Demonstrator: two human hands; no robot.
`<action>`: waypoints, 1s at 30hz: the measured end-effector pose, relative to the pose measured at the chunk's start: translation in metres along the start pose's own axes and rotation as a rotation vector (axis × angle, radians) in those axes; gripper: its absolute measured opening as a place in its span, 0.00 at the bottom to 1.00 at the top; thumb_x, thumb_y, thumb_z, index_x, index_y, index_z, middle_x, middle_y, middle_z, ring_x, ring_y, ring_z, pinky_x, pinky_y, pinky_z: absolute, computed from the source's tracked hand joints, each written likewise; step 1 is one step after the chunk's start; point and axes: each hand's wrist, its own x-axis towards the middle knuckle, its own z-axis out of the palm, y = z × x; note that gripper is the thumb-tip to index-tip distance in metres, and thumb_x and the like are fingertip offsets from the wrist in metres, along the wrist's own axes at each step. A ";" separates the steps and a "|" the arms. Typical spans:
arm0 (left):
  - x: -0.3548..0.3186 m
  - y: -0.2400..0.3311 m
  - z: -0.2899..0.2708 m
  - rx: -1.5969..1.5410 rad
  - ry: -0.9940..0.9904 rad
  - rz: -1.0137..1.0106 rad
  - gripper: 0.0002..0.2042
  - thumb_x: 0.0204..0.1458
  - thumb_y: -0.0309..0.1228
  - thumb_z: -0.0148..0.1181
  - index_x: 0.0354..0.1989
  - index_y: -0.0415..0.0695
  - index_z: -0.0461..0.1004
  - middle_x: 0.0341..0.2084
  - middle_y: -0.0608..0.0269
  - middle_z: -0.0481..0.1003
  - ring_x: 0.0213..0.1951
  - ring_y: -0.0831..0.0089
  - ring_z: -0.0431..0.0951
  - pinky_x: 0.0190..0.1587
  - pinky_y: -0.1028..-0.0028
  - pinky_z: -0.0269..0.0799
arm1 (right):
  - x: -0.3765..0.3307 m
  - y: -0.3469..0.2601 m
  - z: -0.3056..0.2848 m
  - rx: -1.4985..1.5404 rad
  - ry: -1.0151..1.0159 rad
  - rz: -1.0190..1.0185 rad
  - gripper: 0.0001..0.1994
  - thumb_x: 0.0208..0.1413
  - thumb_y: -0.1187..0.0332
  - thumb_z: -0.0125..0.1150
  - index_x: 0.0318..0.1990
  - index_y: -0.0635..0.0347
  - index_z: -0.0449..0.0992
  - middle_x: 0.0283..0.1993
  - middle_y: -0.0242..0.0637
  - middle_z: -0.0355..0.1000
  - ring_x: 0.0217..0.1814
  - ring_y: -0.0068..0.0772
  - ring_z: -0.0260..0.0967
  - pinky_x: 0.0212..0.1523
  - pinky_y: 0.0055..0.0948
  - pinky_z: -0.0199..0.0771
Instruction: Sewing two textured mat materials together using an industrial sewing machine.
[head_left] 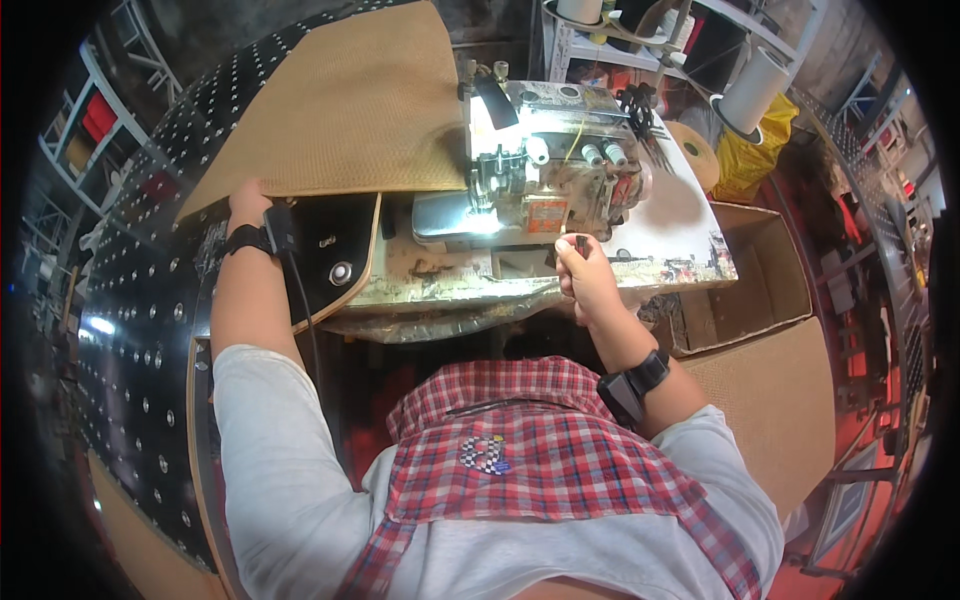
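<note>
A large tan woven sheet (350, 110) lies across the perforated black table, its right end reaching the lit sewing area of an overlock sewing machine (560, 160). At the sheet's near left corner, my left hand (250, 205) is closed on the edge; some of its fingers are hidden. My right hand (588, 280) is in front of the machine's lower body, its thumb and fingers pinched together. Something small and dark shows between those fingers, too small to name. A lit metal plate (445, 220) sits under the machine's needle area.
An open cardboard box (745, 270) stands right of the white machine table (500, 285). Thread cones (752, 90) rise behind the machine, near a yellow bag (760, 150). A black board with a rounded edge (340, 245) adjoins the table at left. Plastic film hangs along the table's front edge.
</note>
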 end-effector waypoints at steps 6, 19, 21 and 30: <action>-0.003 0.026 -0.028 -0.976 0.541 -0.647 0.19 0.45 0.30 0.52 0.46 0.37 0.65 0.48 0.50 0.64 0.51 0.60 0.64 0.51 0.64 0.59 | -0.006 -0.005 0.005 -0.019 -0.119 0.038 0.09 0.53 0.63 0.47 0.37 0.55 0.59 0.24 0.28 0.62 0.16 0.14 0.55 0.14 0.12 0.52; -0.048 0.253 -0.040 -0.182 -0.123 0.690 0.16 0.42 0.26 0.50 0.43 0.44 0.70 0.38 0.55 0.71 0.40 0.58 0.71 0.42 0.66 0.66 | 0.013 -0.014 0.096 0.162 -0.337 0.200 0.16 0.55 0.53 0.43 0.39 0.57 0.64 0.19 0.27 0.58 0.13 0.17 0.49 0.12 0.16 0.47; -0.046 0.250 -0.034 -0.312 -0.053 0.642 0.15 0.43 0.27 0.49 0.42 0.43 0.70 0.36 0.52 0.72 0.38 0.57 0.71 0.40 0.66 0.67 | 0.019 -0.021 0.106 0.126 -0.343 0.238 0.18 0.54 0.49 0.40 0.34 0.54 0.65 0.16 0.25 0.55 0.13 0.17 0.45 0.12 0.17 0.44; -0.050 0.240 -0.038 -0.500 0.046 0.620 0.15 0.46 0.29 0.46 0.43 0.44 0.70 0.29 0.49 0.72 0.33 0.56 0.72 0.35 0.64 0.67 | 0.051 -0.021 0.157 0.469 -0.302 0.495 0.18 0.53 0.50 0.35 0.20 0.51 0.59 0.11 0.23 0.48 0.10 0.20 0.41 0.11 0.19 0.39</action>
